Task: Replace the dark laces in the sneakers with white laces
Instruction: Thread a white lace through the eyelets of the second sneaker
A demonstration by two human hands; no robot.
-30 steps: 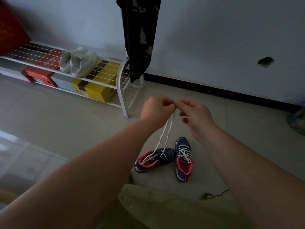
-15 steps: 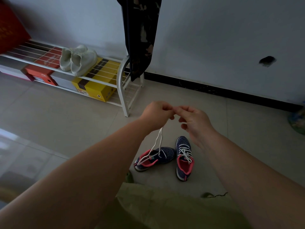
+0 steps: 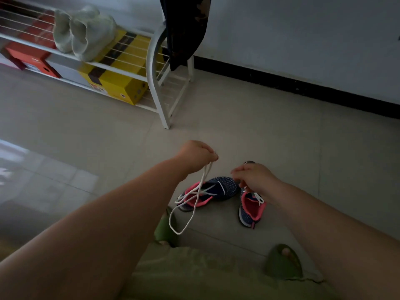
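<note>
Presently I am watching the left hand (image 3: 198, 155) gripping a white lace (image 3: 190, 204), its fingers curled round the upper strands. The lace is hanging down in a long loop whose bottom is dangling in front of a green slipper (image 3: 165, 229); its other end is running into the left sneaker (image 3: 213, 189), which is lying on its side on the floor (image 3: 281, 137) with the pink lining showing. The right hand (image 3: 252, 178) is hovering lower, just above the right sneaker (image 3: 251, 210). Its fingers are curled, and a short piece of white lace is showing just below them, but I cannot tell whether they are pinching it. The right sneaker is sitting upright just beside the left one, toe away from me, white lacing visible near its tongue.

Further back, a white shoe rack (image 3: 155, 68) is standing against the wall, carrying a pair of pale shoes (image 3: 84, 33) on top and a yellow box (image 3: 114, 79) and a red box (image 3: 32, 57) beneath. A dark garment (image 3: 186, 29) is hanging over its end. A second green slipper (image 3: 281, 263) is showing near my lower edge.
</note>
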